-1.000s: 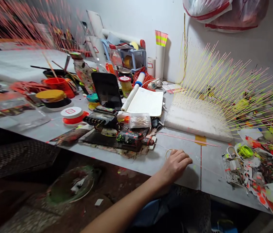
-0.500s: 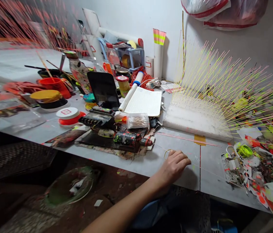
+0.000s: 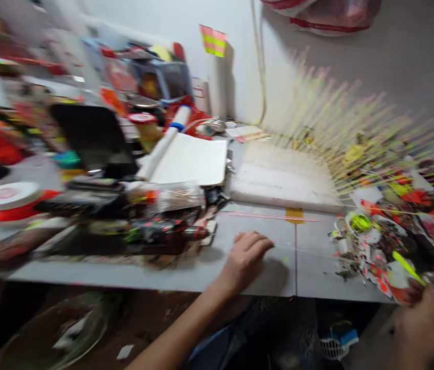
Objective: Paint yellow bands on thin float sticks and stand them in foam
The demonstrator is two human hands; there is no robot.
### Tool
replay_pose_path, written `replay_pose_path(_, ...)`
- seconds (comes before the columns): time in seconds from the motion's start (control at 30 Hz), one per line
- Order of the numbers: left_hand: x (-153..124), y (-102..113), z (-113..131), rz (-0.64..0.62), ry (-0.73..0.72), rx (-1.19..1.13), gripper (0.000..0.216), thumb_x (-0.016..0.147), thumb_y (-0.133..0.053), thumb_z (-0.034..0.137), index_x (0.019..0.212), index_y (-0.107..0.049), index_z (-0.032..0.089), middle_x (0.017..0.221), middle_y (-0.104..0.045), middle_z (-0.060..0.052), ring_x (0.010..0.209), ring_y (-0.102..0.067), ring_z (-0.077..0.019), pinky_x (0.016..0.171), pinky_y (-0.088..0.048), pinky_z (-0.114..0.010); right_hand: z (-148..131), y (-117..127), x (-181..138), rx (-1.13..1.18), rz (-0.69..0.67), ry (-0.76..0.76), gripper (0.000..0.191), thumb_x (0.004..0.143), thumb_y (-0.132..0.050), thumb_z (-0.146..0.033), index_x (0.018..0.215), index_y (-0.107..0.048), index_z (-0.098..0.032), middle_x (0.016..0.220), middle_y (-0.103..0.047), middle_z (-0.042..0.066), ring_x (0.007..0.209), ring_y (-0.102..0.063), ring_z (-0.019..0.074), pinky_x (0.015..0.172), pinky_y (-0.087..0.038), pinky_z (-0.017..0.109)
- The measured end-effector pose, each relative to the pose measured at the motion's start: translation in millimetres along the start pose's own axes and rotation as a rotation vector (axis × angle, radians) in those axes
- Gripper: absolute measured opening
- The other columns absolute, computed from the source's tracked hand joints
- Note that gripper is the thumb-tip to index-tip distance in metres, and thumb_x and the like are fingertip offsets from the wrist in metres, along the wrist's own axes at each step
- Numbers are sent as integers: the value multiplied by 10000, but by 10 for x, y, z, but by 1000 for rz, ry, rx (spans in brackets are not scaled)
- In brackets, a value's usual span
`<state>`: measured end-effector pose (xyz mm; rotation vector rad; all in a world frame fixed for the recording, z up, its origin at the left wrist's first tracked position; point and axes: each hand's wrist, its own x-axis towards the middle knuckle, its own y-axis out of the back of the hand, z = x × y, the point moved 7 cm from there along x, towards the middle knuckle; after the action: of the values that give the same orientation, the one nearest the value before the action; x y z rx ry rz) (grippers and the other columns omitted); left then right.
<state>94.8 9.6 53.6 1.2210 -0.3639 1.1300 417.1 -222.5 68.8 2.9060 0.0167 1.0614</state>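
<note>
Head view: a neon-yellow stick (image 3: pixel 403 267) lies near the right hand (image 3: pixel 428 324).

Foam block (image 3: pixel 283 179) seemingly lies right of notebook (image 3: pixel 189 161).

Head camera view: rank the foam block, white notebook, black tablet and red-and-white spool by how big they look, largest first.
1. Foam block
2. White notebook and black tablet: these look about alike, so I won't rank them.
3. Red-and-white spool
</note>
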Motion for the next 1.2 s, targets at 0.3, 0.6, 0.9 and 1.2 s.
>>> replay_pose_path(0.3, 110, -36, -163, -32, 57, 75, 109, 967, -499, 246, 959, -605, 274, 847, -719, 12, 761, -668, -168, 719, -427, -325, 68, -341, -520, -10, -215, 8, 141, 874, -659, -375, 912, -649, -240, 832, -720, 56, 725, -702, 253, 646, -580, 381)
replay_pose_path(0.6, 147, -65, -89, 59, -148, 162, 143, 968, -488, 238, 912, -618, 218, 780, -688, -5, 688, -640, -142, 678, -409, -283, -130, -604, -742, 145, -344, 277, 112, 908, -607, -115, 949, -645, -212, 809, -676, 25, 716, -652, 158, 598, -534, 256)
replay_pose_path(0.9, 181, -40, -50, 55, -187, 264, 158, 978, -485, 247, 920, -622, 193, 786, -680, -21, 689, -638, -144, 703, -405, -287, -273, -795, -882, 151, -387, 370, 143, 901, -601, -91, 960, -631, -217, 794, -663, 4, 646, -573, 120, 574, -492, 216)
replay_pose_path(1.2, 160, -39, -86, 58, -182, 229, 139, 955, -501, 250, 928, -634, 217, 781, -681, -8, 689, -635, -144, 715, -413, -294, -223, -841, -928, 150, -402, 383, 166, 900, -605, -77, 987, -633, -216, 796, -671, 5, 647, -563, 123, 568, -485, 214)
